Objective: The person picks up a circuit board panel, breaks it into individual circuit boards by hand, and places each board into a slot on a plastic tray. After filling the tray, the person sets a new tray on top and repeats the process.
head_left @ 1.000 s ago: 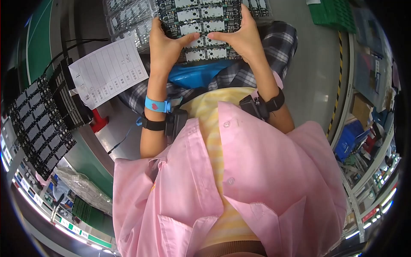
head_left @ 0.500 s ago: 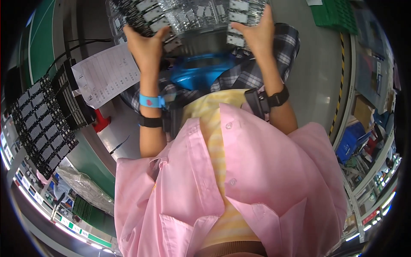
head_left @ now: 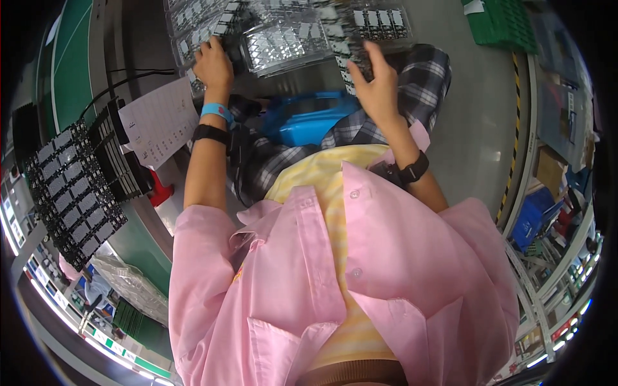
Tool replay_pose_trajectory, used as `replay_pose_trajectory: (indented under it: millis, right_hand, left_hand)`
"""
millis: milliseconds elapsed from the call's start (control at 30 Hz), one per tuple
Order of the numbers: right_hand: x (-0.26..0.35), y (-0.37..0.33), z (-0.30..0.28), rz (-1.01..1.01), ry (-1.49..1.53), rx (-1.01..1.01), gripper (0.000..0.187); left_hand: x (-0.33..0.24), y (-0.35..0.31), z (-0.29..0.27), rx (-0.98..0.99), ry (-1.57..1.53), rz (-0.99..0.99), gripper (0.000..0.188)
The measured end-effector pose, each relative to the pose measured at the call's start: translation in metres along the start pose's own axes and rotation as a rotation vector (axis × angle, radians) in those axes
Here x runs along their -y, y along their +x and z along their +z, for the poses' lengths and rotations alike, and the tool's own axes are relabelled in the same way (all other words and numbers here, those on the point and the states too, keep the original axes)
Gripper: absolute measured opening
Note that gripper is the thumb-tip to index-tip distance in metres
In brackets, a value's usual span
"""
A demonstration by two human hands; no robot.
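At the top of the view, my right hand [head_left: 380, 87] grips the lower end of a dark circuit board panel [head_left: 336, 38] with white patches, held on edge between thumb and fingers and blurred. My left hand [head_left: 214, 67] is closed at the near end of another circuit board panel [head_left: 226, 19], slanting up and away; the fingertips are partly hidden. Between my hands lies a clear plastic tray [head_left: 283, 55] with shiny compartments. Boards with white patches fill the tray sections at the right [head_left: 385, 24] and beside my left hand [head_left: 187, 48].
A blue plastic stool [head_left: 302, 122] stands below the trays. To the left are a printed paper sheet [head_left: 161, 122], a black slotted rack [head_left: 119, 151], a large board panel [head_left: 76, 193] and clear plastic packaging [head_left: 129, 283]. Green crates [head_left: 502, 26] stand at the upper right, near a yellow-black floor stripe [head_left: 515, 128].
Both board panels have swung to a steeper, narrower angle, uncovering the clear tray and the filled section at the right. My left hand has shifted slightly; my right hand has moved down and left.
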State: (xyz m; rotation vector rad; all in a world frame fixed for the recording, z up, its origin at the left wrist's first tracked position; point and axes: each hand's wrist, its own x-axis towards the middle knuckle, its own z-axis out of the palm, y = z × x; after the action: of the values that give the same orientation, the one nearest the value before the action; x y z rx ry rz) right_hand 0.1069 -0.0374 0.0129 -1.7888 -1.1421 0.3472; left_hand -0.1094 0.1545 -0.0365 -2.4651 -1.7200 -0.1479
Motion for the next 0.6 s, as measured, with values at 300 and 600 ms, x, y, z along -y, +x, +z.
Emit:
replay_pose_trajectory:
  millis: [300,600]
  right_hand:
    - [0.023,-0.006,0.012,-0.229,-0.224,0.195,0.036]
    - [0.023,-0.002,0.015,-0.332,-0.175,0.098,0.035]
  left_hand:
    - [-0.037,-0.047,-0.077,0.715,-2.065,-0.514,0.034]
    - [-0.023,-0.077,-0.076,0.563,-1.948,-0.555,0.031]
